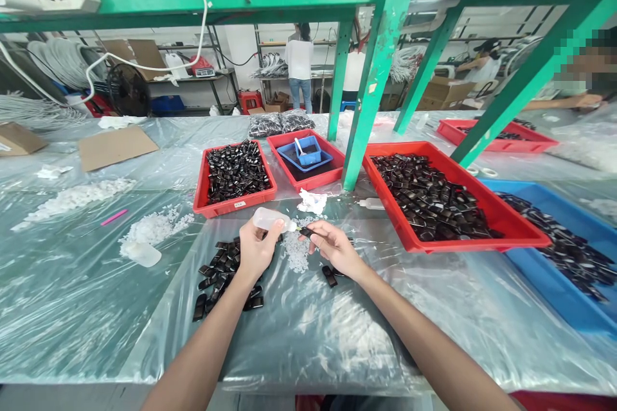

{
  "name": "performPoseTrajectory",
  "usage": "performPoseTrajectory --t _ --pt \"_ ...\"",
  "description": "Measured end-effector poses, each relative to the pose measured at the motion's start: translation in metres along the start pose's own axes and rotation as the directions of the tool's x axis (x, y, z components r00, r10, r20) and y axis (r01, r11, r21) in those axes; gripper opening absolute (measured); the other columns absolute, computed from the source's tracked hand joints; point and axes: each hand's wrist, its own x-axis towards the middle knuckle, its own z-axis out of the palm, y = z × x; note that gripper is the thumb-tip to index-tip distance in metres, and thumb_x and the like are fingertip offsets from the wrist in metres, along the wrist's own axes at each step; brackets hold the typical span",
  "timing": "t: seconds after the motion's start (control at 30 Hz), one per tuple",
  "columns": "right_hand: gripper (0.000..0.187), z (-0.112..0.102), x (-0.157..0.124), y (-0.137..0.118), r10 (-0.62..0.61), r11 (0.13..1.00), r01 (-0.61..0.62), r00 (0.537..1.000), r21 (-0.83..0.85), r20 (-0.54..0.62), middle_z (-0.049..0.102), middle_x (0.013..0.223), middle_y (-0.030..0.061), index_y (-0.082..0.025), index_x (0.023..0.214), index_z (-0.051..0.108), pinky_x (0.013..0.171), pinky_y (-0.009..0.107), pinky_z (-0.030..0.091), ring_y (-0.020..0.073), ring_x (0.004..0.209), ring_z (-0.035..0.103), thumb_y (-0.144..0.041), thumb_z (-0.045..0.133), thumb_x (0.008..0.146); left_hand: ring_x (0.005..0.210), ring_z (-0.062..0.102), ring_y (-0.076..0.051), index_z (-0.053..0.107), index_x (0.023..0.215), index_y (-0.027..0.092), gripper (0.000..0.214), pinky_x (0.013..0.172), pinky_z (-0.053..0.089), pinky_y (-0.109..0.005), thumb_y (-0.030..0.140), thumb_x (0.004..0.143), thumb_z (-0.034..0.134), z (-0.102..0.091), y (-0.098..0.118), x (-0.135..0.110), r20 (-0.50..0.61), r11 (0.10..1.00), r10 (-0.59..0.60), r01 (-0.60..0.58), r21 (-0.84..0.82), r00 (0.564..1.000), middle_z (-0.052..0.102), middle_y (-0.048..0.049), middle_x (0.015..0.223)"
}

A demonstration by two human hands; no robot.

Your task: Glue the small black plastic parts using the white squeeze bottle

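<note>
My left hand (255, 249) is closed around a small translucent squeeze bottle (270, 219), its nozzle pointing right. My right hand (333, 246) pinches a small black plastic part (306, 231) right at the bottle's tip. Below my left hand lies a loose heap of black parts (219, 276) on the plastic-covered table. One single black part (329, 275) lies under my right wrist. A scatter of small white bits (295, 250) sits between my hands.
Red trays of black parts stand behind (234, 204) and to the right (482, 241); a third red tray (289, 141) holds a blue container. A blue bin (563, 295) is at far right. A green post (371, 77) rises ahead. Other people work in the background.
</note>
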Motion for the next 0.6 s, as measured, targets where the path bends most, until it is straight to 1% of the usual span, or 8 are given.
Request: performPoseTrajectory --t 0.07,0.1,0.2,0.27,0.33,0.43,0.53,0.6 --pt "0.037 -0.001 0.0 -0.001 0.007 1.0 -0.007 1.0 0.003 -0.01 0.073 0.092 0.0061 -0.023 0.104 0.059 0.048 0.023 0.038 0.0148 0.064 0.06 -0.056 0.068 0.088 0.055 0.052 -0.011 0.073 0.087 0.014 0.025 0.051 0.041 -0.024 0.039 0.086 0.071 0.001 0.001 -0.001 0.001 1.0 0.002 -0.002 0.01 1.0 0.071 -0.006 0.082" --pt "0.037 -0.001 0.0 -0.001 0.012 1.0 -0.011 1.0 0.006 -0.013 0.073 0.092 0.0061 -0.023 0.104 0.059 0.048 0.023 0.039 0.0149 0.063 0.06 -0.056 0.069 0.088 0.055 0.052 -0.011 0.073 0.087 0.014 0.026 0.051 0.041 -0.024 0.04 0.085 0.071 0.001 0.001 -0.001 0.002 1.0 -0.01 0.01 -0.004 1.0 0.071 -0.0059 0.081" --pt "0.038 -0.002 0.001 -0.002 0.01 1.0 -0.01 1.0 0.015 -0.021 0.074 0.093 0.006 -0.024 0.104 0.059 0.048 0.024 0.04 0.015 0.063 0.061 -0.056 0.069 0.087 0.049 0.048 -0.01 0.071 0.081 0.014 0.031 0.049 0.039 -0.024 0.045 0.084 0.072 0.002 -0.002 0.0 -0.028 0.989 -0.096 0.092 -0.114 0.995 0.065 -0.0025 0.067" --pt "0.037 -0.002 0.001 -0.002 -0.004 1.0 0.004 0.999 0.005 -0.031 0.075 0.094 0.0058 -0.024 0.103 0.059 0.051 0.025 0.043 0.015 0.063 0.061 -0.056 0.069 0.087 0.047 0.046 -0.009 0.069 0.075 0.014 0.034 0.046 0.036 -0.023 0.047 0.083 0.073 0.002 -0.006 0.003 -0.069 0.967 -0.169 0.152 -0.204 0.983 0.059 0.0 0.059" --pt "0.036 -0.002 0.001 0.0 -0.032 0.999 0.03 0.998 -0.04 -0.055 0.075 0.094 0.0059 -0.023 0.104 0.061 0.055 0.026 0.047 0.0147 0.063 0.062 -0.055 0.068 0.089 0.045 0.045 -0.009 0.065 0.07 0.015 0.036 0.045 0.034 -0.023 0.048 0.081 0.074 0.001 -0.009 0.006 -0.116 0.939 -0.233 0.193 -0.285 0.965 0.055 0.0013 0.055" --pt "0.029 -0.001 0.0 0.002 -0.117 0.972 0.086 0.984 -0.218 -0.133 0.076 0.1 0.0079 -0.021 0.104 0.068 0.057 0.026 0.048 0.0162 0.07 0.065 -0.047 0.067 0.091 0.045 0.044 -0.008 0.06 0.067 0.016 0.037 0.045 0.033 -0.022 0.047 0.077 0.077 0.0 -0.009 0.01 -0.178 0.905 -0.295 0.215 -0.366 0.939 0.053 0.0022 0.053" --pt "0.02 0.002 -0.004 0.0 -0.264 0.883 0.152 0.944 -0.445 -0.2 0.077 0.104 0.0076 -0.022 0.103 0.073 0.054 0.027 0.047 0.0176 0.073 0.067 -0.038 0.066 0.093 0.044 0.043 -0.007 0.058 0.068 0.016 0.037 0.046 0.032 -0.021 0.046 0.075 0.078 0.001 -0.006 0.012 -0.207 0.893 -0.322 0.224 -0.389 0.924 0.052 0.0031 0.053" --pt "0.016 0.004 -0.008 -0.003 -0.358 0.821 0.199 0.909 -0.535 -0.212 0.078 0.104 0.0062 -0.025 0.104 0.073 0.058 0.03 0.05 0.0182 0.071 0.068 -0.035 0.064 0.095 0.044 0.043 -0.007 0.058 0.069 0.016 0.038 0.046 0.032 -0.021 0.047 0.075 0.078 0.001 -0.005 0.012 -0.211 0.893 -0.329 0.23 -0.387 0.92 0.052 0.0033 0.052"
